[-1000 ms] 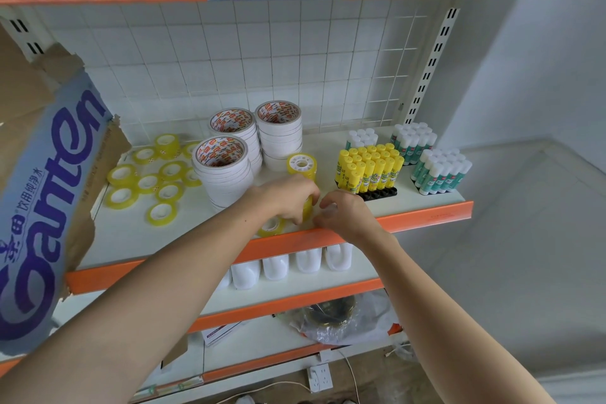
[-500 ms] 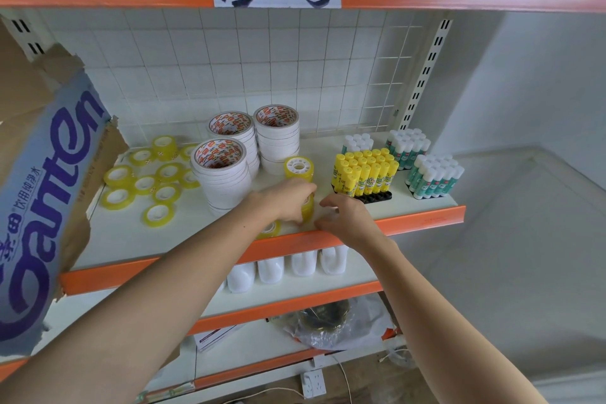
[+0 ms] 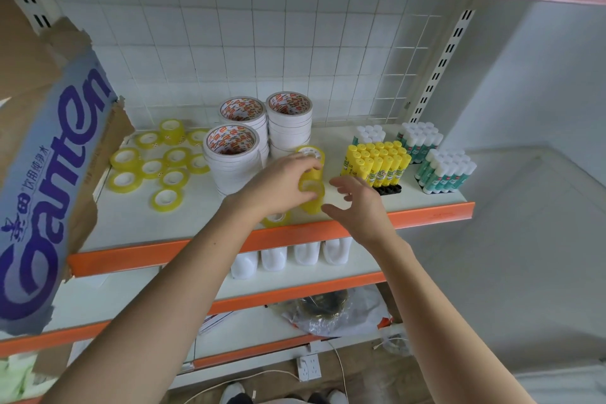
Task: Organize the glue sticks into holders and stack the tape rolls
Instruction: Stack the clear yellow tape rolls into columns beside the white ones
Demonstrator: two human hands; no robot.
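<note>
Left hand (image 3: 282,185): fingers curled round yellow tape stack (image 3: 311,188)
Right hand (image 3: 359,203): fingers spread, holding nothing, at stack's 3 o'clock

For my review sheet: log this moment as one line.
left hand grips yellow tape stack | right hand open beside it | loose rolls remain
</note>
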